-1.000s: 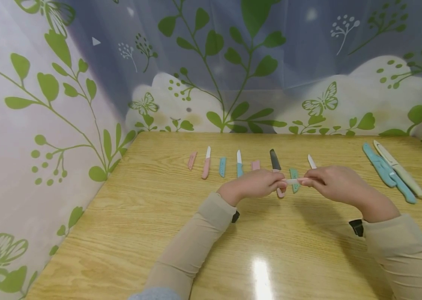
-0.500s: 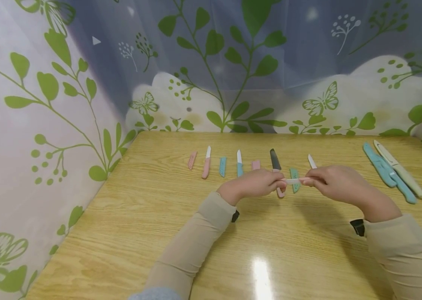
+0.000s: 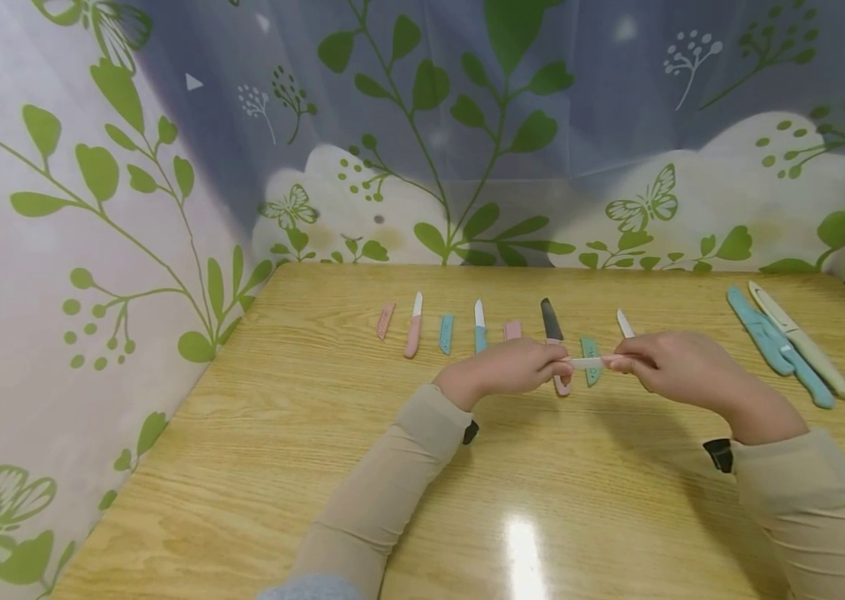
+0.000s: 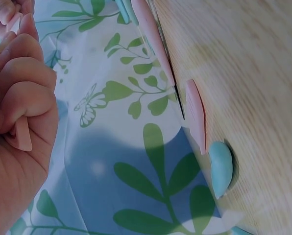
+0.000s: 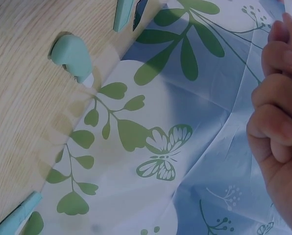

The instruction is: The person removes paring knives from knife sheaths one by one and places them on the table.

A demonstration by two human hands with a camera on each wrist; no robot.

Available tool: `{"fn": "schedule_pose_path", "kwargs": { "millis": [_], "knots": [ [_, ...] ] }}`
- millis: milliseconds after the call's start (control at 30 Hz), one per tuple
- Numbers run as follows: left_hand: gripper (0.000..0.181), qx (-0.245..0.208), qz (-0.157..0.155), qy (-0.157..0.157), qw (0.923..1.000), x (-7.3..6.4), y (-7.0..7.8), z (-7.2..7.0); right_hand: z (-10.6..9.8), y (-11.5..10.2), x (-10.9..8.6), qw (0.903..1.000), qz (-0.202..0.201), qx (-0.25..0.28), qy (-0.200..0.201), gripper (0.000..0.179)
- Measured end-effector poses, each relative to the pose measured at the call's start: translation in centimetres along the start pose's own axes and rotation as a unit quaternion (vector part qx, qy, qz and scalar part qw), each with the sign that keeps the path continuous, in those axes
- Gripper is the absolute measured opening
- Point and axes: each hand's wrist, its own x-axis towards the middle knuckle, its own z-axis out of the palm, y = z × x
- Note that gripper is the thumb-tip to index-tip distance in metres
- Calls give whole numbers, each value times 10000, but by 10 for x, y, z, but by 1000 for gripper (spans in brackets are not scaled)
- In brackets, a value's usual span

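Observation:
Above the table, my left hand (image 3: 516,367) grips a small white-bladed knife (image 4: 22,136), its pink handle end poking out of the curled fingers in the left wrist view. My right hand (image 3: 681,375) pinches a pink piece (image 3: 609,360), seemingly a blade sheath, at the blade's other end. A short stretch of white blade (image 3: 586,363) shows between both hands. Below them lie a black-bladed knife (image 3: 552,321) with a pink handle and a green sheath (image 3: 589,372). Another white-bladed knife (image 3: 624,323) is partly hidden behind my right hand.
Leftward in the row lie a pink sheath (image 3: 512,330), a blue knife (image 3: 479,325), a blue sheath (image 3: 446,334), a pink knife (image 3: 413,327) and another pink sheath (image 3: 386,321). At right, a blue tool (image 3: 767,337) rests against a long cream object (image 3: 805,342). Patterned cloth backs the table.
My right hand has shifted very slightly to the right with the pink piece, and a little more white blade shows. My left hand stays in place.

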Motion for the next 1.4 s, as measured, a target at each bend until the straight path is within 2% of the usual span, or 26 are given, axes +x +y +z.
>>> {"fn": "schedule_pose_path", "kwargs": {
  "millis": [267,500,967,1267,1400],
  "knots": [
    [30,29,-30,-16,10000,-2,0,-1,0,1,0,10000,46,-8,-46,27],
    [31,47,86,52,9999,-2,-3,-1,-1,3,0,9998,127,-120,-74,29],
    [27,-51,126,54,9999,-3,-5,-3,-3,8,-1,9996,240,-37,-135,27],
    [27,379,-27,46,9993,-4,-4,-5,-4,12,-1,9992,309,-114,-209,30],
    [28,368,16,47,9993,-4,-5,-5,-4,12,-1,9990,334,-147,-241,31]
  ]
}}
